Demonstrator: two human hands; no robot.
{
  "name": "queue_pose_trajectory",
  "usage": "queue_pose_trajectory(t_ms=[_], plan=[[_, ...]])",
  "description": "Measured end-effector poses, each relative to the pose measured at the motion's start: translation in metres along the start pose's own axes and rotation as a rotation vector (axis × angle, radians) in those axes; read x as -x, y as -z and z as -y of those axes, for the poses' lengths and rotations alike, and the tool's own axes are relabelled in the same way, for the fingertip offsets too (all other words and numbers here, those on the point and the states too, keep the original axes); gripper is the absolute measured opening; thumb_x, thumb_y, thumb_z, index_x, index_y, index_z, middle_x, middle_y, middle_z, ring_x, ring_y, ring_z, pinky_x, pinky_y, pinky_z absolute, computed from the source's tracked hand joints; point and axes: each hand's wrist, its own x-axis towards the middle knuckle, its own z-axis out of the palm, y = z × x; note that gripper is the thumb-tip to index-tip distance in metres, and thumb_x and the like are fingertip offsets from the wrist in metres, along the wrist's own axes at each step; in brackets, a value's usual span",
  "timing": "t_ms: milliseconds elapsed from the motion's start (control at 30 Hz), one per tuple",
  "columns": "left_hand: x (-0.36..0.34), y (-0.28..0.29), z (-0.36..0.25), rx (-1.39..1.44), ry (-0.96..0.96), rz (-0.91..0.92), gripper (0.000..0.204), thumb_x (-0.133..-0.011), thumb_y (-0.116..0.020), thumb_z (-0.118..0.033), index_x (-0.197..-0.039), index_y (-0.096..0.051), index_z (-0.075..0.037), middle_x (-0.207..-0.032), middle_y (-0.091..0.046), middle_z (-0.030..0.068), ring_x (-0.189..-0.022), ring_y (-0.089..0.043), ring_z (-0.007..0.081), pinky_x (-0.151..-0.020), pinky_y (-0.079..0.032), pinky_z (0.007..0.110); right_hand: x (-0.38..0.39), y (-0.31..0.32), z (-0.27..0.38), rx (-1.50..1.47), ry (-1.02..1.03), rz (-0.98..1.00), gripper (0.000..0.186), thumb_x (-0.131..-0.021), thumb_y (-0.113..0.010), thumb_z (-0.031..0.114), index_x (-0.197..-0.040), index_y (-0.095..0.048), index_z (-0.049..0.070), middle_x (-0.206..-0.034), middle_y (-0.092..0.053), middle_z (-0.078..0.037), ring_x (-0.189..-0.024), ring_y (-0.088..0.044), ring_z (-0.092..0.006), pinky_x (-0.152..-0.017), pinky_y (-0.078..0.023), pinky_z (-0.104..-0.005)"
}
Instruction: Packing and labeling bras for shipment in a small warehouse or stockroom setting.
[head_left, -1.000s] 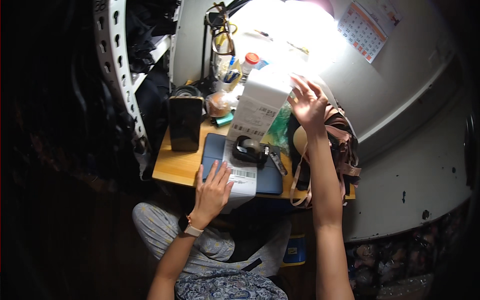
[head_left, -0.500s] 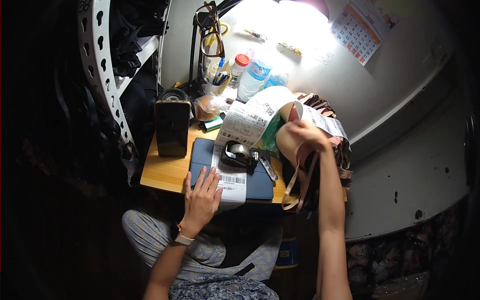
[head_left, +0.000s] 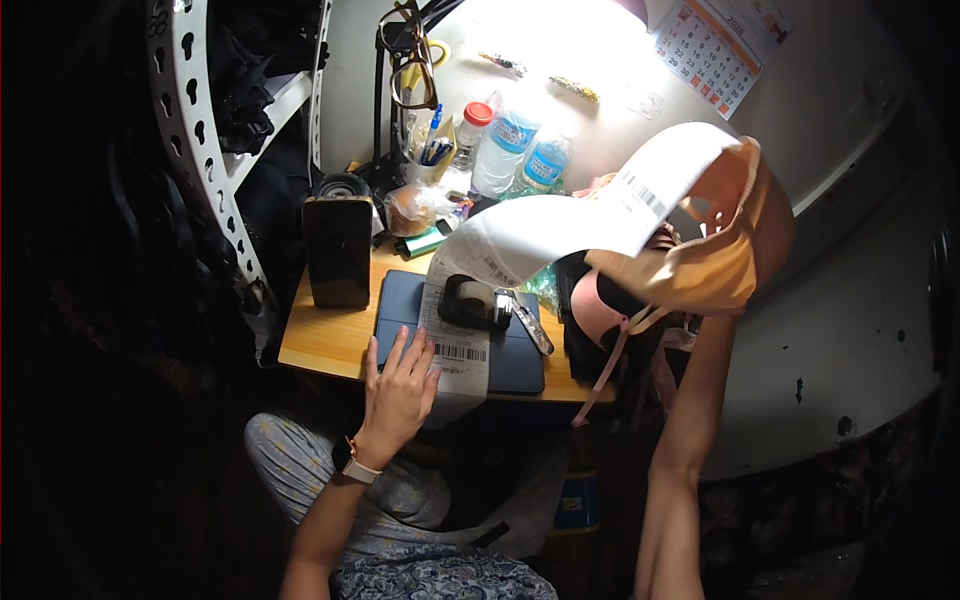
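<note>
My left hand (head_left: pixel 398 388), fingers spread, lies flat over the left edge of a strip of white printed labels (head_left: pixel 460 362) on a dark blue folder-like pad (head_left: pixel 515 372). A black tape dispenser (head_left: pixel 474 302) sits on the strip. At the right, a tan bra (head_left: pixel 725 268) is up in the air, blurred in part, with my right forearm (head_left: pixel 690 425) reaching up to it. The bra hides my right hand's fingers, but it appears held there. The label strip's far part arches up and across to the bra. Below it, a pink bra (head_left: pixel 600 310) lies on a dark pile.
Beside the dispenser lies a utility knife (head_left: pixel 533 325). A phone (head_left: pixel 338 252) stands upright at the desk's left. Behind are water bottles (head_left: pixel 503 150), a red-capped jar (head_left: pixel 470 135), a pen holder (head_left: pixel 432 160) and a bagged bun (head_left: pixel 410 210). A perforated white shelf post (head_left: pixel 205 150) rises at left.
My right hand has gone from the pile up and to the right, and the tan bra is now lifted. The strip's far end has swung rightward with it. My left hand stays nearly still.
</note>
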Motion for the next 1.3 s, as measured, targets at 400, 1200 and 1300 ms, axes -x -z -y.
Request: queue_pose_trajectory(t_ms=[400, 1200, 1300], plan=[[-0.01, 0.072, -0.098, 1.392, -0.119, 0.061, 0.051, -0.094, -0.04, -0.046, -0.083, -0.063, -0.001, -0.076, -0.063, 0.0111, -0.07, -0.06, 0.0216, -0.062, -0.047, 0.029, 0.179, -0.126, 0.03, -0.192, -0.007, 0.162, 0.025, -0.092, -0.046, 0.022, -0.11, -0.042, 0.004, -0.105, -0.053, -0.009, -0.108, -0.049, -0.0149, -0.094, -0.04, -0.0282], [0.113, 0.077, -0.076, 2.109, 0.994, -0.072, 0.043, -0.092, -0.05, -0.016, -0.128, -0.035, 0.002, -0.121, -0.05, 0.0128, -0.11, -0.051, 0.0221, -0.096, -0.042, 0.036, 0.21, -0.099, -0.094, 1.343, -0.064, 0.249, 0.032, -0.083, -0.041, -0.001, -0.114, -0.046, -0.006, -0.097, -0.049, -0.022, -0.09, -0.051, -0.0384, -0.079, -0.041, -0.0424], [0.121, 0.08, -0.077, 2.009, 0.925, 0.003, 0.045, -0.084, -0.058, -0.007, -0.124, -0.039, 0.002, -0.115, -0.053, 0.0101, -0.104, -0.054, 0.0177, -0.091, -0.044, 0.032, 0.264, -0.13, -0.055, 1.063, -0.056, 0.443, 0.031, -0.089, -0.046, 0.01, -0.119, -0.047, 0.002, -0.09, -0.052, -0.018, -0.073, -0.057, -0.036, -0.061, -0.046, -0.0415]])
